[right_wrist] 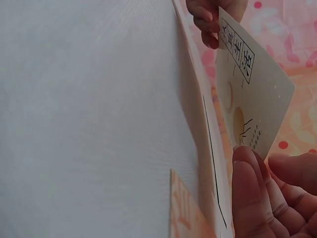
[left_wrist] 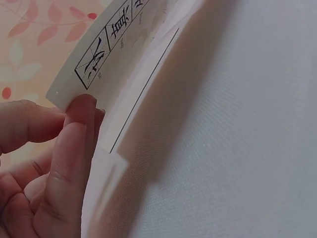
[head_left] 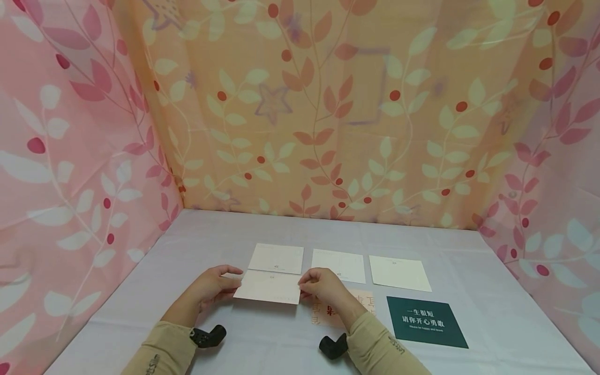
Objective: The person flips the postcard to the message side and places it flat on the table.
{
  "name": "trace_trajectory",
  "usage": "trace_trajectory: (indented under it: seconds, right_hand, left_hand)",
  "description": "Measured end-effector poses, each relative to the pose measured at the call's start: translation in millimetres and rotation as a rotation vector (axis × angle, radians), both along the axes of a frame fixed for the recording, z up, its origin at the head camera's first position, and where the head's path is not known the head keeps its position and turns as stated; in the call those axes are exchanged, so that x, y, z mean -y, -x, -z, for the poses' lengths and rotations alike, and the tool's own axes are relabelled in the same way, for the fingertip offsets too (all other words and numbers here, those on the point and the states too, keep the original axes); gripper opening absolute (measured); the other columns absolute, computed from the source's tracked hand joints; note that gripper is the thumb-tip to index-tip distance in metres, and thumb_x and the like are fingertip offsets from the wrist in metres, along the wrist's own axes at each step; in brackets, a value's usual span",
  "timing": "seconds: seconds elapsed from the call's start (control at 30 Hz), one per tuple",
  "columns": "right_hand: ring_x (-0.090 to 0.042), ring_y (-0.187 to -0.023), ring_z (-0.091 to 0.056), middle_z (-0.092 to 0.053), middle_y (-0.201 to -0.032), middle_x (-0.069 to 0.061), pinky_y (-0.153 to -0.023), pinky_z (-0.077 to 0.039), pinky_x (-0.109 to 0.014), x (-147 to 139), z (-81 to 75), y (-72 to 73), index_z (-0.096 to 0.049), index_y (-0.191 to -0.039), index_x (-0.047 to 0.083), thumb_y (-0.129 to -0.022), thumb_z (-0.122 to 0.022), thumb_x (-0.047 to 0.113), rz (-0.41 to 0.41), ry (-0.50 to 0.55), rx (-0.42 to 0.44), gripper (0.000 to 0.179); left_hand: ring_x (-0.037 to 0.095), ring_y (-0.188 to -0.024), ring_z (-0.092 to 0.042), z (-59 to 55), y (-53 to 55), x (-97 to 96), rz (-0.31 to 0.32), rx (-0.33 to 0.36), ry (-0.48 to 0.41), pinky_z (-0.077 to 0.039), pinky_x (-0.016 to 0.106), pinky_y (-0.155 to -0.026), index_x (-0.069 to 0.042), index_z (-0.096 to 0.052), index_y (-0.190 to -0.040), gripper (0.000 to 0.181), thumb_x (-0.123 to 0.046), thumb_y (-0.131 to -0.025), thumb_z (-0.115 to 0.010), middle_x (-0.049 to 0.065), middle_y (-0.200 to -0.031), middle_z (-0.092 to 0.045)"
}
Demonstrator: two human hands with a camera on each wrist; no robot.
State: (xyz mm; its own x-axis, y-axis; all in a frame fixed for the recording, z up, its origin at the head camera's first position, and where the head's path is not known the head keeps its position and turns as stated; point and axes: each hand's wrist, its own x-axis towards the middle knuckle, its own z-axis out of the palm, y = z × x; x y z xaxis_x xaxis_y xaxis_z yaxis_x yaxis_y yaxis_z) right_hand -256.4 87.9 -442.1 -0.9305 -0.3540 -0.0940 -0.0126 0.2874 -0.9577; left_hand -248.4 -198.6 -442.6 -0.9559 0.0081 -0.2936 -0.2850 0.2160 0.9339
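Both hands hold one cream postcard point(head_left: 268, 287) just above the table. My left hand point(head_left: 214, 287) pinches its left edge between thumb and fingers. On the opposite edge, my right hand point(head_left: 326, 289) pinches it near the corner. The side facing up is nearly blank, with a small mark near the top. Boxed black characters and a small drawing show on the underside of the postcard point(right_wrist: 255, 94) in the right wrist view. Directly behind it lies a white card point(head_left: 276, 258). A peach card with orange characters point(head_left: 365, 299) lies partly hidden under my right hand and forearm.
Two more pale cards, one in the middle point(head_left: 344, 265) and one on the right point(head_left: 400, 273), lie in the back row. A dark green card with white writing point(head_left: 426, 322) sits at front right. Patterned cloth point(head_left: 309, 104) hangs behind the white-covered table point(head_left: 225, 224).
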Motion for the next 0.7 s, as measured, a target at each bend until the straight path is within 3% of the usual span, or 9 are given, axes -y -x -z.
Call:
trace_trajectory:
  seconds: [0.37, 0.7]
  right_hand:
    - [-0.018, -0.066, -0.065, -0.067, -0.075, -0.01, -0.062, -0.055, -0.032, 0.4, 4.9, 1.0, -0.056, -0.092, -0.004, -0.08, -0.066, 0.004, 0.034, -0.016, 0.032, 0.017]
    - [-0.018, -0.07, -0.066, -0.068, -0.079, -0.012, -0.063, -0.055, -0.032, 3.0, 2.6, -2.8, -0.058, -0.093, -0.005, -0.082, -0.065, 0.004, 0.042, -0.014, 0.088, 0.016]
  left_hand:
    - [0.015, -0.067, -0.058, -0.5, -2.6, -1.3, 0.0, 0.006, 0.028, -0.052, 0.026, -0.059, 0.003, -0.063, -0.105, 0.028, -0.002, -0.078, -0.067, 0.007, -0.081, -0.063]
    - [0.016, -0.066, -0.058, 7.6, -0.7, -1.2, -0.007, -0.009, 0.09, -0.052, 0.027, -0.059, 0.003, -0.063, -0.099, 0.02, -0.001, -0.08, -0.064, 0.008, -0.08, -0.062]
